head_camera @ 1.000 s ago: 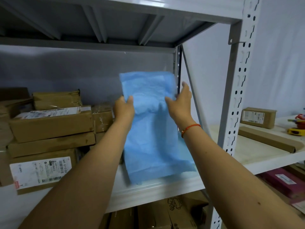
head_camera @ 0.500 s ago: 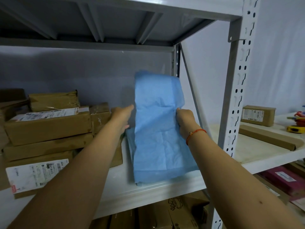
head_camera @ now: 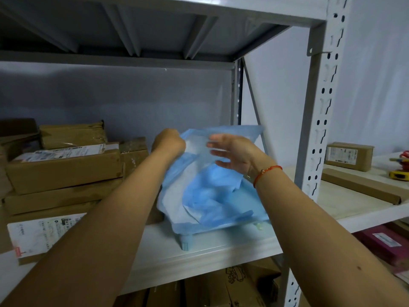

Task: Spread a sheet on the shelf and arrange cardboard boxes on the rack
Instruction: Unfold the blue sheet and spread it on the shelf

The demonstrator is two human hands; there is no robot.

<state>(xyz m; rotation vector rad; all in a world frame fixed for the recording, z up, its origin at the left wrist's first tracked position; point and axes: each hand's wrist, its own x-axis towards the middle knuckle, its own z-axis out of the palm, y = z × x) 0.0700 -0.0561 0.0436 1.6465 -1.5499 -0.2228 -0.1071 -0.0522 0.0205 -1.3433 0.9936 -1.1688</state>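
The left hand (head_camera: 169, 141) grips the upper left corner of the blue sheet (head_camera: 212, 196), fingers curled into it. The right hand (head_camera: 234, 152) hovers over the sheet's top edge, fingers spread and blurred. The sheet, half unfolded, slopes from the hands toward the shelf (head_camera: 199, 251) front edge, near its right end, beside stacked cardboard boxes (head_camera: 64, 169) on the left.

Blue sheet (head_camera: 212, 196): thin non-woven cloth, matt, creased. Rack upright (head_camera: 321, 107) at 3 o'clock: painted metal, smooth, pale grey. Shelf (head_camera: 199, 251): smooth, matt white. Cardboard boxes (head_camera: 64, 169) at 9 o'clock: brown, matt, glossy tape, white paper labels.
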